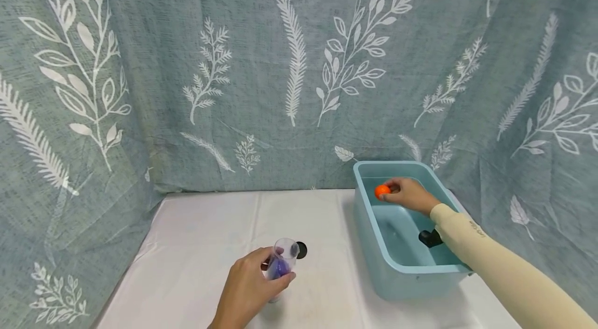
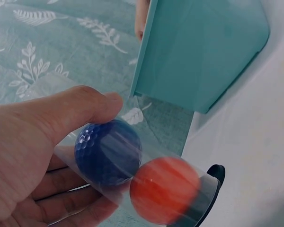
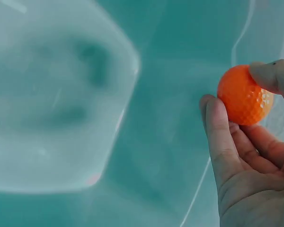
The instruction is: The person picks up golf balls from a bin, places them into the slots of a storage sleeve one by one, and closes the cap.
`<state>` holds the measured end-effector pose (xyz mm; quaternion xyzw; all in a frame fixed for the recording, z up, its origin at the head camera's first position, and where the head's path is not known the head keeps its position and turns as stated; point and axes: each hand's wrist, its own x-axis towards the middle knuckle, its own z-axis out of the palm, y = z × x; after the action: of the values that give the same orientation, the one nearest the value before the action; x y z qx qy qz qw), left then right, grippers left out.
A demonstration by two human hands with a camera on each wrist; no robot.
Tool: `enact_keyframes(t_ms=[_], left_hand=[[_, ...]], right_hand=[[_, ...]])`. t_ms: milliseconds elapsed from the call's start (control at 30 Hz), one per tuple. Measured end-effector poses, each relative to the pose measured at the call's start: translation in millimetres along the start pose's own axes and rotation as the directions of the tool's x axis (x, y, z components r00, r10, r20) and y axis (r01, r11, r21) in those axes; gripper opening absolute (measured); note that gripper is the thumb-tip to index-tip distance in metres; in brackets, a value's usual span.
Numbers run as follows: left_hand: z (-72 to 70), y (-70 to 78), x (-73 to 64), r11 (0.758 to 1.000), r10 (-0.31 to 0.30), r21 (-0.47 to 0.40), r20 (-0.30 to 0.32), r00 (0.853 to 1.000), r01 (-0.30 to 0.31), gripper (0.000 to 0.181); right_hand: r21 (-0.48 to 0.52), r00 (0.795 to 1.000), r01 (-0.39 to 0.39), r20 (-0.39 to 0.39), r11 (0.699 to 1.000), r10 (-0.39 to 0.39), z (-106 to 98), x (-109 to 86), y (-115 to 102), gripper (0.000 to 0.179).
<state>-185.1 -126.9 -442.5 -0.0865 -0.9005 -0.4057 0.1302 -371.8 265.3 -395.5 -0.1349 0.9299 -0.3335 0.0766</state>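
One bin (image 1: 411, 285) was seen at right, a clear tube (image 1: 286, 252) gripped left of it by the left hand (image 1: 249, 285); over the bin's far end, an orange ball (image 1: 382, 192), pinched by the right hand (image 1: 411, 196), could be dropped if pressure slackened.

Orange ball (image 3: 244, 97), white-leafed blue-grey cloth (image 1: 252, 59)

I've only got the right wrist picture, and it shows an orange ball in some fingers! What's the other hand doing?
Observer: The left hand holds a clear tube.
Operator: Ooh, is anything inside it?
Observer: Yes, the left wrist view shows a blue ball and an orange-red ball in it.
Operator: And is anything lying in the blue tub?
Observer: The head view shows a black object in there, partly hidden by the sleeve; I can't tell what it is.
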Motion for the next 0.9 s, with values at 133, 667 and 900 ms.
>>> enact_keyframes(t_ms=[133,667,900], left_hand=[[0.9,0.8,1.4,1.0,0.02,0.004,-0.017,1.0,-0.02,0.04],[2.7,4.7,2.6,1.0,0.014,-0.003,-0.041,0.999,-0.014,0.037],[4.2,6.9,2.8,1.0,0.017,-0.021,-0.058,0.998,-0.018,0.036]], right_hand=[[0.057,1.0,-0.029,0.0,0.998,0.029,0,-6.6,-10,0.054],[0.367,0.996,0.074,-0.08,0.927,-0.047,-9,-35.7,-66,0.061],[0.518,0.991,0.132,-0.069,0.845,-0.112,9,-41.5,-100,0.056]])
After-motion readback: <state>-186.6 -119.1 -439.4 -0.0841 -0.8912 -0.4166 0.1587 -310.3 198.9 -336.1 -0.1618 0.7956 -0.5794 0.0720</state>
